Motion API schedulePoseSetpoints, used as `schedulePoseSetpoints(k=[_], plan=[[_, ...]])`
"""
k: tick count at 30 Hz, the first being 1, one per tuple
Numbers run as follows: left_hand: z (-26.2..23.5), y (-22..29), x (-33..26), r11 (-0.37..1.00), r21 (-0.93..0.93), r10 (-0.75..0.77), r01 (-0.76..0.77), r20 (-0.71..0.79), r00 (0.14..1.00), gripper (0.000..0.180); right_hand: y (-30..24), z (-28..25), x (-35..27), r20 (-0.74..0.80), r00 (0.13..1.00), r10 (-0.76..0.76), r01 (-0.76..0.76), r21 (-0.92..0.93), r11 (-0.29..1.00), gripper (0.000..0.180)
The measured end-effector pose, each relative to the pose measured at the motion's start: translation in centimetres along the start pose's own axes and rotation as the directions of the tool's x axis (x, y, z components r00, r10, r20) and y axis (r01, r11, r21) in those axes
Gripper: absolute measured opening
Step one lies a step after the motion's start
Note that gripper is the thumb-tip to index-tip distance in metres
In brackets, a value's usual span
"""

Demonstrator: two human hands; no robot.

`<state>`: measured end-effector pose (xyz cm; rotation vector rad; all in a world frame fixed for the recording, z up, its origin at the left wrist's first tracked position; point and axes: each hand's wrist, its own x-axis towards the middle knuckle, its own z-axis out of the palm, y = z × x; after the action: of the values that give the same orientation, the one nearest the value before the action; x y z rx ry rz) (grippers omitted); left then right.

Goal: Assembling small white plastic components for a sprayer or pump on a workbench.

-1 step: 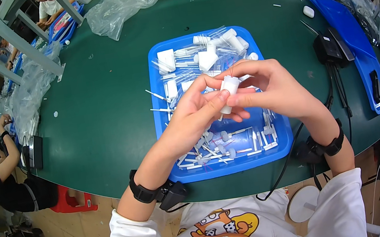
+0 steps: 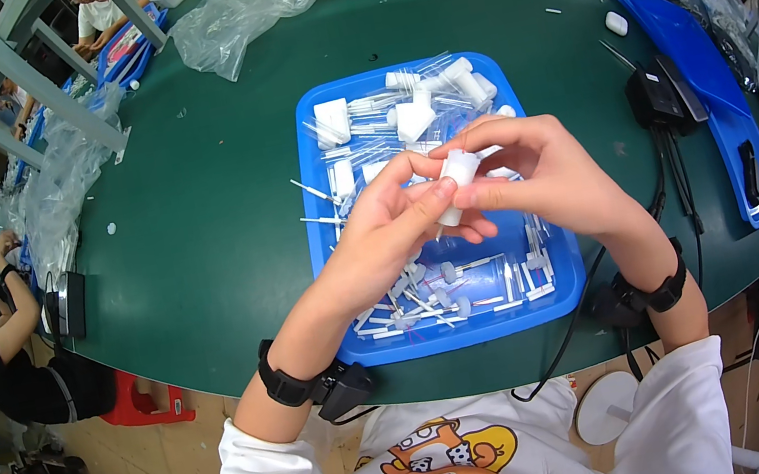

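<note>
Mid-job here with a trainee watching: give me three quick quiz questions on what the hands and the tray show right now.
1. True or false: both hands hold the small white plastic part above the blue tray.
2. Which lies nearer the tray's far end: A) white caps, B) thin pins with round ends?
3. What colour is the table?

Key: 1 true, left hand and right hand both grip it. 2 A. 3 green.

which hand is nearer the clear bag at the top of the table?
Left. The left hand sits below the clear bag, slightly to its right; the right hand is further right, over the blue tray.
</note>
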<state>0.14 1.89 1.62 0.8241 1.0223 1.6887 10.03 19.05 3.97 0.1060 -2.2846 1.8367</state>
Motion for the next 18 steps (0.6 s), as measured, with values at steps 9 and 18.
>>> schedulePoseSetpoints(k=[9, 18], plan=[[-0.2, 0.1, 0.2, 0.997, -0.078, -0.013, 0.011, -0.024, 1.0, 0.032, -1.0, -0.1, 0.2, -0.09, 0.995, 0.038, -0.015, 0.244, 0.97, 0.028], [-0.1, 0.0, 0.2, 1.0, 0.016, -0.002, 0.002, -0.024, 1.0, 0.031, -0.7, 0.2, 0.2, -0.046, 0.998, 0.048, -0.038, 0.199, 0.979, 0.023]])
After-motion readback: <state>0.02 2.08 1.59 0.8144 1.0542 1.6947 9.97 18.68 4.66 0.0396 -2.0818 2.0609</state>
